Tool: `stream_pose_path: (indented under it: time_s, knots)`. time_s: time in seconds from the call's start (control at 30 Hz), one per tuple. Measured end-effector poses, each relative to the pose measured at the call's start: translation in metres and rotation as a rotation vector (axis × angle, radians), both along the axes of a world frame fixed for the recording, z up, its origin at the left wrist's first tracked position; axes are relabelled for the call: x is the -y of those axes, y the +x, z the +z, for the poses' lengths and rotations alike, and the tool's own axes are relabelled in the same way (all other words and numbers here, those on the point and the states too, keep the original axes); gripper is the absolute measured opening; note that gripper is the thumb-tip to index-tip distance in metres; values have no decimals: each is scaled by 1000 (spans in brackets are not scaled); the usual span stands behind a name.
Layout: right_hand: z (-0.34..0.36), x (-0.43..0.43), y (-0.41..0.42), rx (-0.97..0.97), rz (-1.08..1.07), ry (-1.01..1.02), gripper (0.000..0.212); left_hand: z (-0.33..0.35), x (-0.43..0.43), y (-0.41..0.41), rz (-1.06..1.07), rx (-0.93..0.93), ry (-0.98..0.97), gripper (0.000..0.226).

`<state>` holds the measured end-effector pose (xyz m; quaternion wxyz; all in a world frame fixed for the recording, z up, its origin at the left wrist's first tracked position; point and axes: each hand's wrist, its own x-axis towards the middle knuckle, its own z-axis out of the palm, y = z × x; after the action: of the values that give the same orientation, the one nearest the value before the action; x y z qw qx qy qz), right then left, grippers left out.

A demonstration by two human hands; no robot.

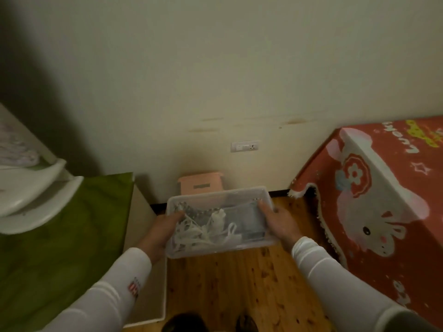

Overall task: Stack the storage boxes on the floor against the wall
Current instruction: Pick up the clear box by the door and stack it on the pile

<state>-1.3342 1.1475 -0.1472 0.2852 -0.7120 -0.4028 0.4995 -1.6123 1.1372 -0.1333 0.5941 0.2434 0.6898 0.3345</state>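
A clear storage box [221,221] holds white cords; behind it a pink box [201,182] sits by the cream wall [215,68]. Knotty orange-brown wood floor [239,283], green cloth [67,236], white sleeves [115,291], and a red blanket [374,200] (white cartoon rabbit print)

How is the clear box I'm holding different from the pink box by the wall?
The clear box is see-through, showing white cables and a grey item inside; the pink box is opaque, its contents hidden. The clear box is held in the air by the left hand and right hand; the pink box sits low against the wall, untouched. The clear box has no lid; the pink box seems closed. Both are rectangular storage boxes.
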Motion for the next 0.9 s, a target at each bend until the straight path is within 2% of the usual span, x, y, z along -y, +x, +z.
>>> stream_pose_path:
  time_s: [0.13, 0.37, 0.57, 0.8, 0.9]
  knots:
    - [-14, -56, -12, -44, 44, -20, 47, -4, -42, -13, 46, 16, -7, 20]
    - [-37, -149, -50, 2, 11, -35, 42, -39, -140, -51, 50, -34, -25, 28]
    - [-52, -209, -76, 28, -13, -126, 55, -64, -209, -76, 1, 3, -70, 36]
    - [-87, -267, -90, 59, 4, -195, 39, -105, -257, -88, -23, -98, -141, 42]
    - [-125, -295, -90, 54, 31, -211, 46, -137, -276, -90, 28, -103, -182, 47]
